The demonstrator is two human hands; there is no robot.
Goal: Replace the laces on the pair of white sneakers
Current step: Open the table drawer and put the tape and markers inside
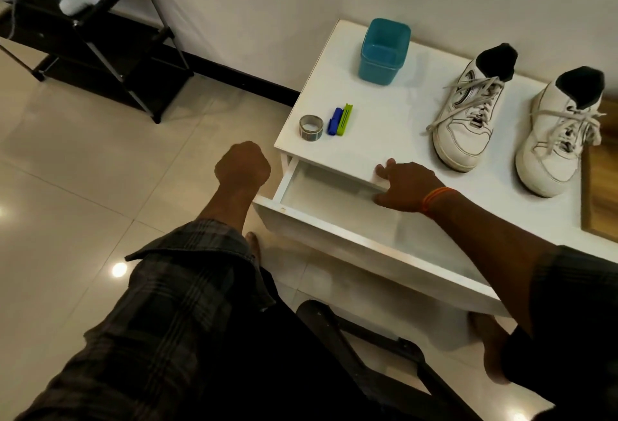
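With the pair of white lace-up sneakers point(515, 119) left at the white worktop's point(384, 109) right edge, the open white drawer point(321, 196), reached into by loosely spread right-hand fingers point(384, 168) holding nothing while the left hand point(242, 163) is fisted empty, should be searched for replacement laces.

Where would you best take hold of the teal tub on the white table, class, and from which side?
Probably from above: the teal tub stands upright with its mouth open, so fingers can pinch one rim wall, thumb outside. Bare white table lies around it.
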